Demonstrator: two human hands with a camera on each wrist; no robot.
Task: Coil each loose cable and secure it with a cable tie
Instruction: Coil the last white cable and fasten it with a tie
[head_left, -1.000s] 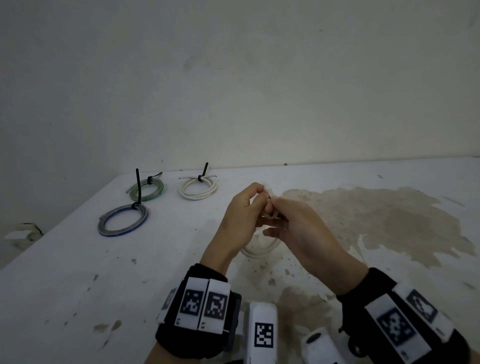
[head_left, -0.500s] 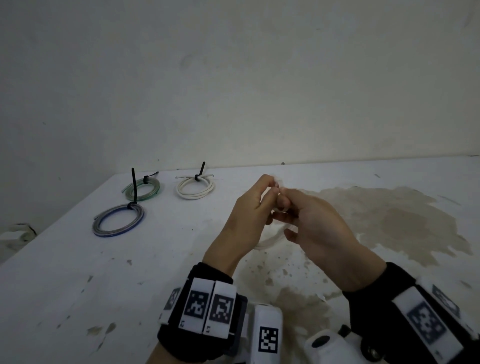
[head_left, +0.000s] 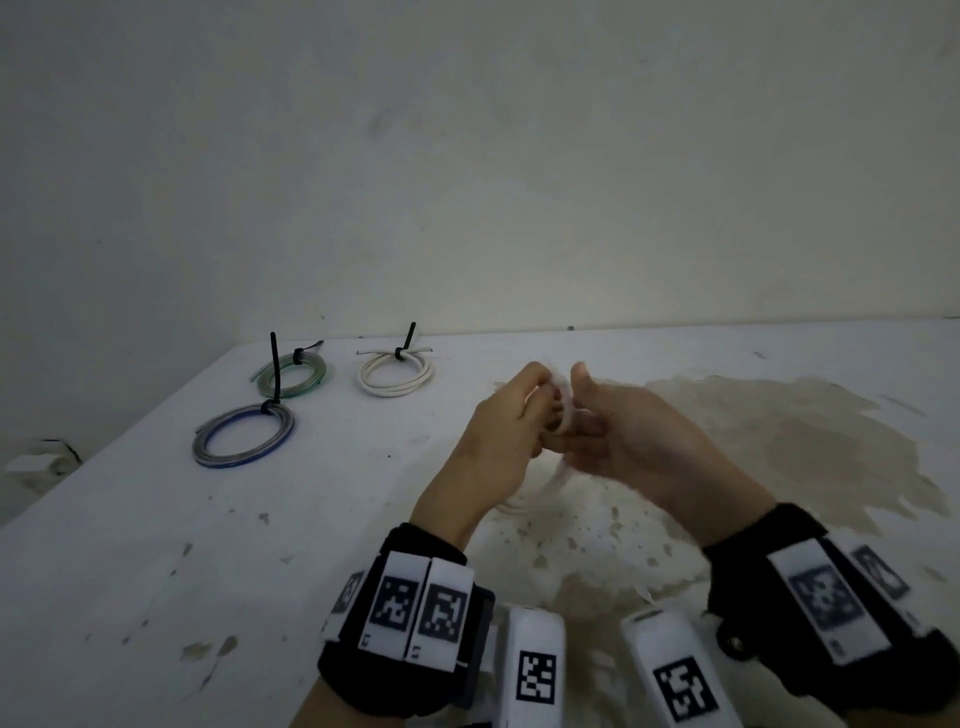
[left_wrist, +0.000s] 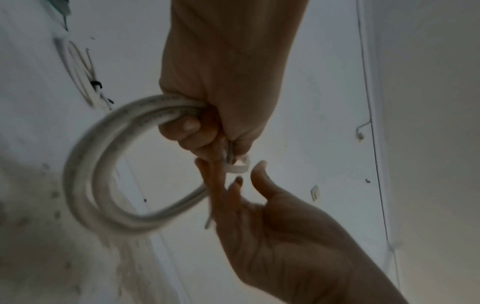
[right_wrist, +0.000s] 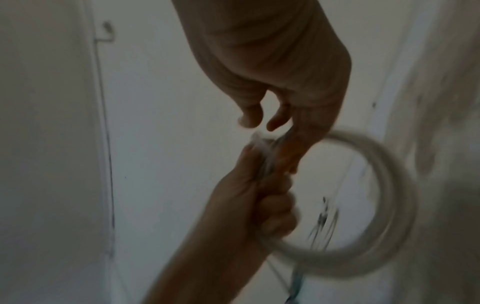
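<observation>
My left hand (head_left: 535, 395) grips a white cable coil (head_left: 550, 483) by its top, above the middle of the table. In the left wrist view the left hand (left_wrist: 207, 131) clamps the strands of the coil (left_wrist: 85, 174), which hangs as a blurred loop. A small white cable tie loop (left_wrist: 239, 166) sticks out by the fingertips. My right hand (left_wrist: 233, 174) lays straight fingers (left_wrist: 215, 189) against the bundle, thumb spread apart. The right wrist view shows the right hand (right_wrist: 265, 123) meeting the left hand (right_wrist: 259, 164) at the coil (right_wrist: 384, 205).
Three tied coils lie at the back left of the white table (head_left: 156, 545): a green one (head_left: 293, 376), a grey-blue one (head_left: 244, 436) and a white one (head_left: 397, 374), each with a black tie. A brown stain (head_left: 779, 431) spreads to the right. The table's left edge drops off.
Both hands have risen a little with the coil. The right thumb, earlier pressed against the left fingertips, now stands apart and upright.
</observation>
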